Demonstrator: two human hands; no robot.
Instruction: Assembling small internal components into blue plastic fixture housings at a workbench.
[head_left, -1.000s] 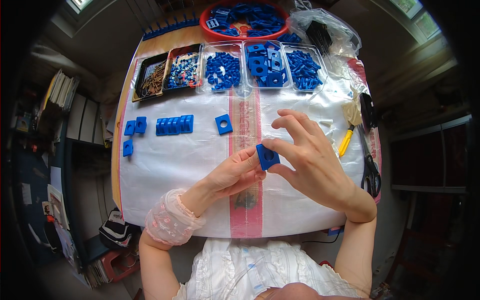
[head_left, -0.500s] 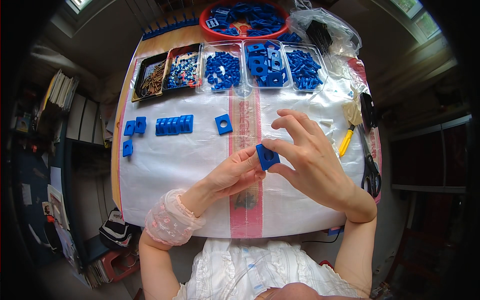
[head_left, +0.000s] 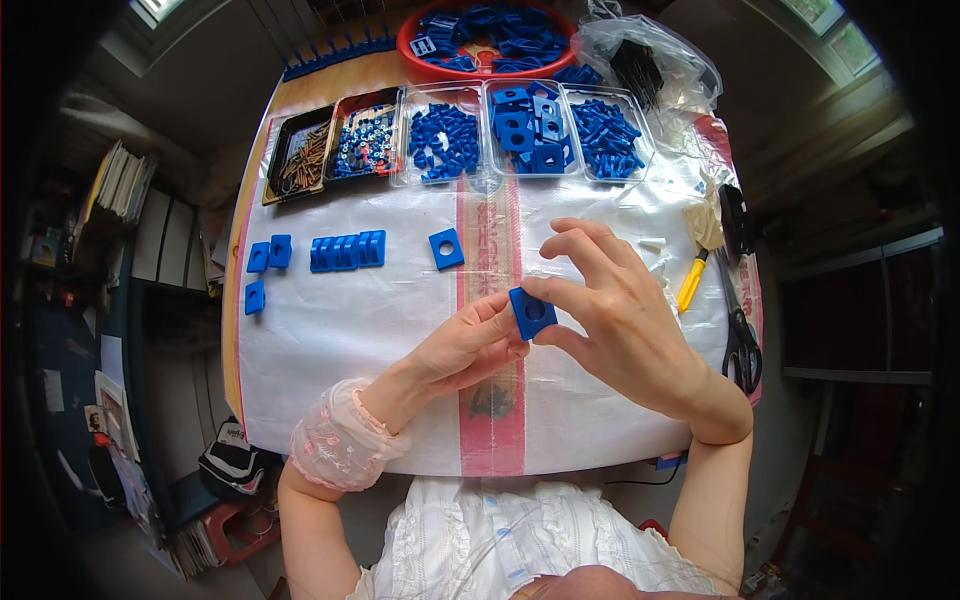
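Between my hands, above the middle of the table, is a blue plastic square piece with a round hole. My left hand pinches its left edge between thumb and fingers. The index finger and thumb of my right hand grip its top and lower right corners, while the other fingers are raised. A similar blue plate with a hole lies flat just beyond my left hand. Farther left stand a row of blue pieces pressed together and three loose blue pieces, one of them a small holed piece nearest me.
Along the back are a tray of brass-coloured screws, a tray of small mixed parts and clear boxes of blue parts. Behind them sits a red basin. At right lie a yellow-handled tool and black scissors.
Both hands and the blue square piece have shifted very slightly to the left. The grip looks the same, and the things on the table have not moved.
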